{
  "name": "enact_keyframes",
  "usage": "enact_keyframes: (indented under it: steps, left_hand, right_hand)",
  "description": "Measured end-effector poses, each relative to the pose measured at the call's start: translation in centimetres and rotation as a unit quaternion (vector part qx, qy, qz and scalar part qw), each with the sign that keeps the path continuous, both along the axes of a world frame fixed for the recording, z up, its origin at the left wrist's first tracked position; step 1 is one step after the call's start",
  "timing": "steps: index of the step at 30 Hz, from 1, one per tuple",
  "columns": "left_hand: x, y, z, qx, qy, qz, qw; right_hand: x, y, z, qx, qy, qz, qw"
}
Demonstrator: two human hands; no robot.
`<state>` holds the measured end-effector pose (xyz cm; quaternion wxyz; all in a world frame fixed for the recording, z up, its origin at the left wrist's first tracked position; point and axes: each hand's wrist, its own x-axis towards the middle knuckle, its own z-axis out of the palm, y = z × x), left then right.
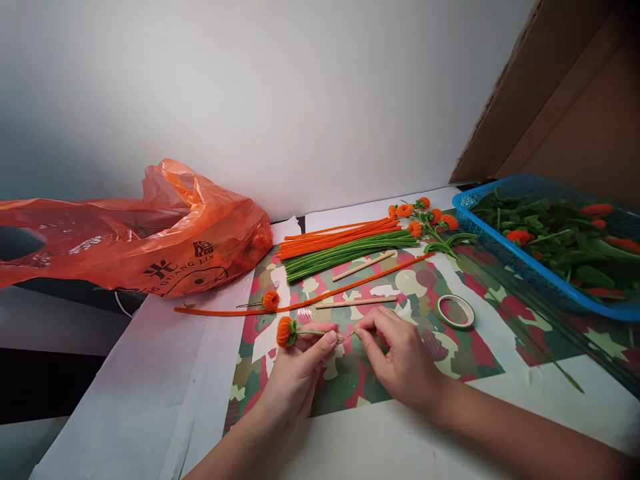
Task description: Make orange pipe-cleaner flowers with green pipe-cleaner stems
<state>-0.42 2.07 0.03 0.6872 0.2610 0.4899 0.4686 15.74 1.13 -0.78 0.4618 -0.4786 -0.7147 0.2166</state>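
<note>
My left hand [300, 367] pinches the thin green stem of a small orange pipe-cleaner flower [285, 331], whose head points left. My right hand [400, 357] is closed in a pinch on the other end of that same stem, right beside the left fingers. Both hands hover over a camouflage-patterned mat [450, 353]. Just beyond them lie a long orange pipe cleaner [310, 301], another small orange flower [270, 300] and two wooden sticks [355, 303].
A bundle of orange and green pipe cleaners [345, 247] lies further back, with finished orange flowers [425, 217] beside it. A tape roll [455, 311] sits to the right. A blue basket [520, 267] of green leaves stands at far right, an orange plastic bag [150, 233] at left.
</note>
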Motion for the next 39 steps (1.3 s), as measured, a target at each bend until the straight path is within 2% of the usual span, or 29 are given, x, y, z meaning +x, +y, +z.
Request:
enact_keyframes:
  steps: [6, 13, 16, 18, 21, 23, 26, 34, 37, 39]
  left_hand:
    - [0.1, 0.0, -0.7, 0.003, -0.015, -0.017, 1.0]
    - [-0.1, -0.8, 0.5, 0.036, -0.006, -0.077, 0.996]
    - [-0.5, -0.2, 0.8, 0.018, 0.063, -0.068, 0.996]
    - [-0.5, 0.1, 0.8, 0.014, 0.079, -0.061, 0.995]
    - [-0.6, 0.3, 0.7, 0.013, 0.09, -0.082, 0.992]
    - [-0.6, 0.4, 0.6, 0.017, 0.099, -0.1, 0.99]
    - [-0.7, 0.4, 0.6, 0.025, 0.108, -0.119, 0.987]
    - [-1.4, 0.5, 0.6, -0.003, 0.143, -0.18, 0.973]
    - [-1.5, 0.6, 0.6, -0.014, 0.157, -0.173, 0.972]
    - [-1.5, 0.7, 0.7, 0.004, 0.163, -0.168, 0.972]
  right_hand:
    - [-0.1, 0.1, -0.1, 0.018, -0.01, 0.003, 1.0]
    - [0.3, 0.9, -0.3, 0.002, -0.002, -0.03, 1.0]
    - [0.8, 1.5, -0.2, 0.022, -0.017, 0.021, 0.999]
    - [1.2, 1.7, -0.2, 0.035, -0.048, 0.016, 0.998]
    - [1.8, 1.8, -0.4, 0.046, -0.1, 0.003, 0.994]
    - [2.0, 1.7, -0.5, 0.037, -0.122, 0.03, 0.991]
    - [1.9, 1.5, -0.5, 0.028, -0.119, 0.06, 0.991]
    - [2.2, 2.0, -1.1, -0.026, -0.092, 0.07, 0.993]
    - [2.3, 2.2, -1.4, -0.015, -0.089, 0.079, 0.993]
    - [2.3, 2.2, -1.4, 0.006, -0.091, 0.093, 0.991]
